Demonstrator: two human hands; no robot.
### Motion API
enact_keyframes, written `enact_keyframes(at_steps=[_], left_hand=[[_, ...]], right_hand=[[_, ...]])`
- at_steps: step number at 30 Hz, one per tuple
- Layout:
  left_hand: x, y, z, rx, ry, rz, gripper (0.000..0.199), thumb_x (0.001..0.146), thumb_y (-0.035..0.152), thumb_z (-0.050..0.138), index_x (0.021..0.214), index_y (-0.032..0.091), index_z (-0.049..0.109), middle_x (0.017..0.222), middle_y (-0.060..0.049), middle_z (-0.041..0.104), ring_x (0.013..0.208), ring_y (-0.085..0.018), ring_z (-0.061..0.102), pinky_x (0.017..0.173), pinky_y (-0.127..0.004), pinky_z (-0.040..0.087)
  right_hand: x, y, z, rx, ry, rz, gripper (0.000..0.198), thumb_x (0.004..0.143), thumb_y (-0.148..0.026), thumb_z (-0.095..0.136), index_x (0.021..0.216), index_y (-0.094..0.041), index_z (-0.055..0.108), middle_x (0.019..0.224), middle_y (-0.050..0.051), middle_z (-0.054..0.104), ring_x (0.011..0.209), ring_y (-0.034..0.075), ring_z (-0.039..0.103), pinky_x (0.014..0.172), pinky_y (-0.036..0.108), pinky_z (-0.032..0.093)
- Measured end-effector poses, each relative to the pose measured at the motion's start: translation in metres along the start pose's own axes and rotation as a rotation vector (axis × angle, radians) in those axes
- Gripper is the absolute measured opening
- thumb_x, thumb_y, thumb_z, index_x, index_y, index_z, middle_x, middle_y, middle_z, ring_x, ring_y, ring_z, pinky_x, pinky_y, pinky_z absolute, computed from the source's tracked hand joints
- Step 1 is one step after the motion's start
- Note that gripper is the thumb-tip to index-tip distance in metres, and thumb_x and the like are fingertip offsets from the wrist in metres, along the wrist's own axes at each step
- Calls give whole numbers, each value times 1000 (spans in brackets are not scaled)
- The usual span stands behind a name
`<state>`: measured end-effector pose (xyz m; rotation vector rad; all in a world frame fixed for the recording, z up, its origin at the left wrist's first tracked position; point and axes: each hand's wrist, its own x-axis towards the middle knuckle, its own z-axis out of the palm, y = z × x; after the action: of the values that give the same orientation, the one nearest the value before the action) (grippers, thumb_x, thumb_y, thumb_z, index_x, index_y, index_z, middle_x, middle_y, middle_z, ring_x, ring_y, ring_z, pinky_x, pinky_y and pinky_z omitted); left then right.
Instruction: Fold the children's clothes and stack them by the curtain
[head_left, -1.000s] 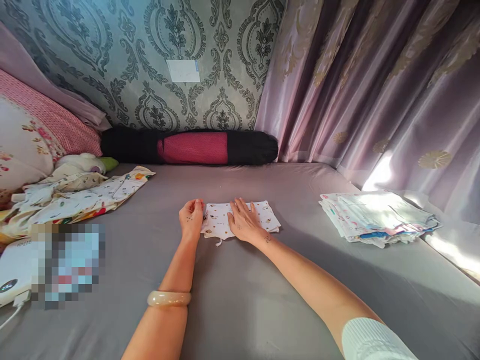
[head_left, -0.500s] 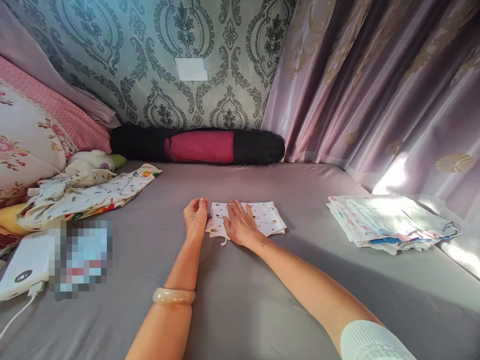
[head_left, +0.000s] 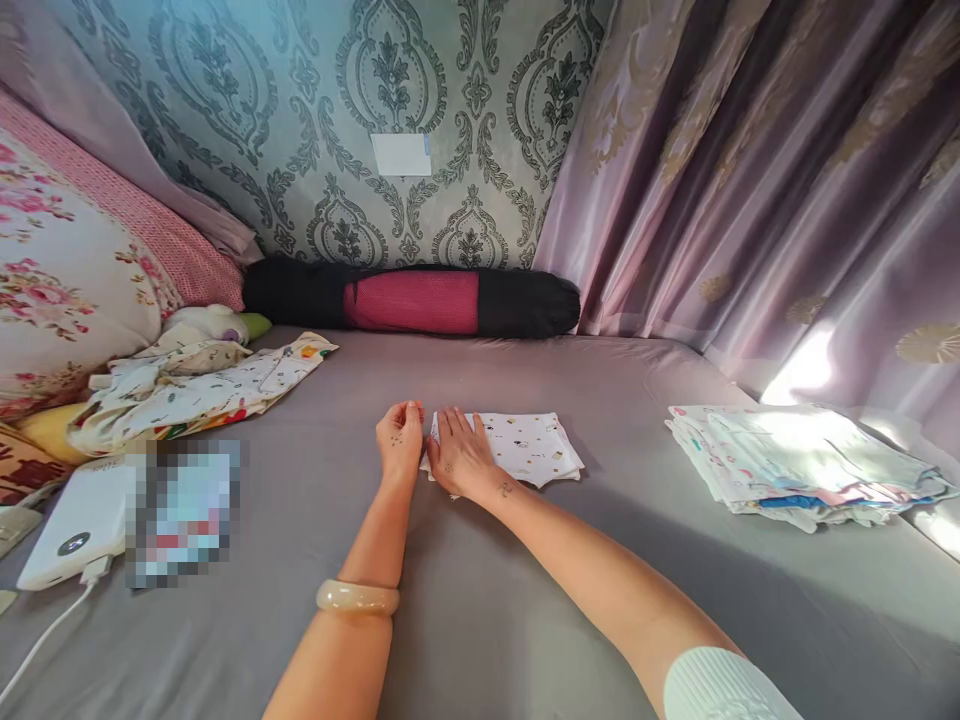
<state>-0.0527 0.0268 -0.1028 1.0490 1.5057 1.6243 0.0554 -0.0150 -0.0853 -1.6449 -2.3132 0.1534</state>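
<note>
A folded white cloth (head_left: 529, 447) with a small brown and black print lies flat on the grey bed sheet in front of me. My right hand (head_left: 463, 455) rests palm down with outstretched fingers on its left part, covering that end. Just beside the cloth's left edge is my left hand (head_left: 400, 440), its fingers curled and the thumb pressed to the forefinger. Whether a bit of the cloth is between those fingertips is hidden. The two hands are close together, nearly touching.
To the right lies a stack of folded clothes (head_left: 810, 465). A rumpled printed garment (head_left: 217, 385) is on the left, near a floral pillow (head_left: 52, 300). A white power bank (head_left: 79, 525) with a cable lies beside a blurred-out item (head_left: 187, 510). A black-and-red roll (head_left: 412, 300) lines the wall.
My right hand has slid left across the cloth, toward my left hand, uncovering more of the printed middle. My left hand stays at the cloth's left edge. The view has shifted slightly.
</note>
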Motion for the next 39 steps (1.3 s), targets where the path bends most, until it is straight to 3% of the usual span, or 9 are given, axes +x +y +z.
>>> enact_keyframes(at_steps=[6,16,30,39], left_hand=[[1,-2,2,-11,-13,-5,27,76,39,52,80,16,64,79,-8,68,76,-19,65,74,-31,51],[1,2,-1,-4,24,33,26,77,38,51,80,16,64,77,-8,67,74,-19,65,73,-31,52],[-1,3,0,-26,46,66,26,78,39,51,81,16,64,77,-7,67,74,-18,63,73,-30,49],[-1,3,5,-7,11,47,24,77,37,50,77,18,64,74,-6,67,73,-18,64,71,-30,50]], right_hand=[[-2,2,13,-16,3,6,59,98,-38,22,144,-4,33,148,17,35,139,28,26,114,48,12],[4,-7,3,32,-21,34,56,96,-35,25,143,-6,35,150,16,33,140,27,24,114,50,11],[8,-12,13,54,-102,-8,59,96,-34,23,145,-3,30,153,16,25,143,27,16,115,50,11],[-9,20,-7,-37,3,-52,53,98,-34,23,141,-9,40,148,14,37,141,27,24,114,51,7]])
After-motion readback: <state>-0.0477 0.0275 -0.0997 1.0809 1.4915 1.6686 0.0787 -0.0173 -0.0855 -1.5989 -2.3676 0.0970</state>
